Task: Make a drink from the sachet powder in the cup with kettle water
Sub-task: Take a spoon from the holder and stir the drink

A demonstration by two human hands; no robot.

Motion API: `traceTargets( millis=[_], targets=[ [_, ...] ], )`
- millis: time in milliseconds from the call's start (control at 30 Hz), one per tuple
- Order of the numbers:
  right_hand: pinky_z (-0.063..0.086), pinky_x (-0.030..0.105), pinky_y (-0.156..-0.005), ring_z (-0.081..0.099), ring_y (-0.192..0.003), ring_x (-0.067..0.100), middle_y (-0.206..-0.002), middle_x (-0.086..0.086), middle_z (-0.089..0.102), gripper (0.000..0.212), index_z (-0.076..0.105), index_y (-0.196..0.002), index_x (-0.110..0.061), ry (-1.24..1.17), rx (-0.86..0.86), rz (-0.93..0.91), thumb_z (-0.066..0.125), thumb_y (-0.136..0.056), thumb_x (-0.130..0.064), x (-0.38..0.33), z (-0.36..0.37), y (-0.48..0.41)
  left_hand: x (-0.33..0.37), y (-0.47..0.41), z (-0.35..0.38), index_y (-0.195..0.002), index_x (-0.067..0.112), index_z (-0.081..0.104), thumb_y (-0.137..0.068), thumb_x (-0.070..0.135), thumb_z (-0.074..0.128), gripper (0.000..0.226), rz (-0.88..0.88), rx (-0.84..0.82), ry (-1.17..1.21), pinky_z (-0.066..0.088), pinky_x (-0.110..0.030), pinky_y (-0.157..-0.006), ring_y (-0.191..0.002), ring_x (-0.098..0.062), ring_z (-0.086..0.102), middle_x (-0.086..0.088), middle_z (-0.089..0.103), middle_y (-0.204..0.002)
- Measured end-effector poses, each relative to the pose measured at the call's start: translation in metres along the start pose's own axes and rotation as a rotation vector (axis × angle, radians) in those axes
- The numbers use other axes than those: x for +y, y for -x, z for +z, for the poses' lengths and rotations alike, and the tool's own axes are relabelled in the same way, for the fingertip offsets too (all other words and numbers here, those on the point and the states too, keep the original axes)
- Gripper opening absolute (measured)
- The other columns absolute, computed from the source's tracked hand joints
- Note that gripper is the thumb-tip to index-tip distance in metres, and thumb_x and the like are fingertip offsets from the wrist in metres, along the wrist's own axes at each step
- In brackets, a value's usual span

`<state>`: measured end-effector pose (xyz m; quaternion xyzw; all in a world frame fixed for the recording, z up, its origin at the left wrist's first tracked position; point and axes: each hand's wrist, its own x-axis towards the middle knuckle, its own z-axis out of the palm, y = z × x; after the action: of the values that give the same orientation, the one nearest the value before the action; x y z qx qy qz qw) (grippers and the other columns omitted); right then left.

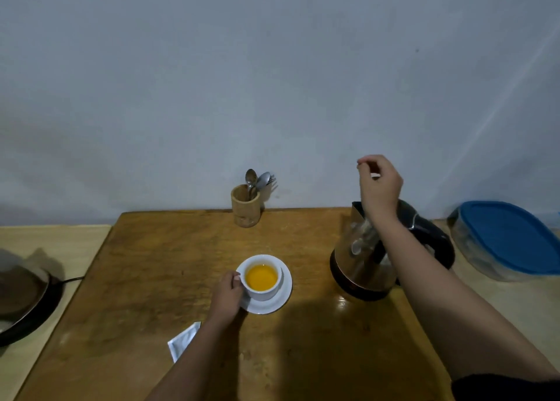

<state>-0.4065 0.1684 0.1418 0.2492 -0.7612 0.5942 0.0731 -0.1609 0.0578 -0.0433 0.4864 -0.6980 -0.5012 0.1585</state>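
A white cup (pixel 263 291) holding orange liquid stands on a white saucer (pixel 283 297) in the middle of the wooden table (pixel 151 279). My left hand (pixel 225 293) grips the cup's left side. A steel and black kettle (pixel 363 264) stands upright to the right of the cup. My right hand (pixel 380 185) hovers above the kettle with its fingers curled and loosely apart, holding nothing that I can see. A white sachet (pixel 181 341) lies flat near the table's front, partly under my left forearm.
A wooden holder (pixel 245 208) with spoons and a fork stands at the table's back edge by the wall. A container with a blue lid (pixel 506 240) sits at the far right. A dark round pan (pixel 24 300) with a cord is at the left.
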Motion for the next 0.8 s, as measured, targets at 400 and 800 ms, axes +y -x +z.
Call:
traceTargets(
  millis=[400,800],
  targets=[
    [0.050,0.022,-0.052,0.054,-0.039,0.011,-0.058,0.008,0.061,0.020,0.066,-0.076,-0.004,0.174,-0.710,0.455,0.047,-0.082,-0.007,0.026,0.215,0.028,-0.030,-0.016,-0.010,-0.103,0.018,0.062,-0.097,0.025,0.039,0.025,0.148,-0.117,0.059,0.046,-0.022,-0.076,-0.094,-0.012,0.061,-0.004,0.066,-0.101],
    [0.042,0.024,-0.046,0.047,-0.032,0.012,-0.041,0.000,0.057,0.026,0.054,-0.064,-0.005,0.308,-0.655,0.645,0.043,-0.088,-0.008,0.059,0.303,0.009,-0.033,-0.018,-0.013,-0.098,0.031,0.057,-0.096,0.026,0.040,0.018,0.177,-0.163,0.161,0.044,-0.014,-0.075,-0.091,-0.005,0.059,0.001,0.065,-0.099]
  ],
)
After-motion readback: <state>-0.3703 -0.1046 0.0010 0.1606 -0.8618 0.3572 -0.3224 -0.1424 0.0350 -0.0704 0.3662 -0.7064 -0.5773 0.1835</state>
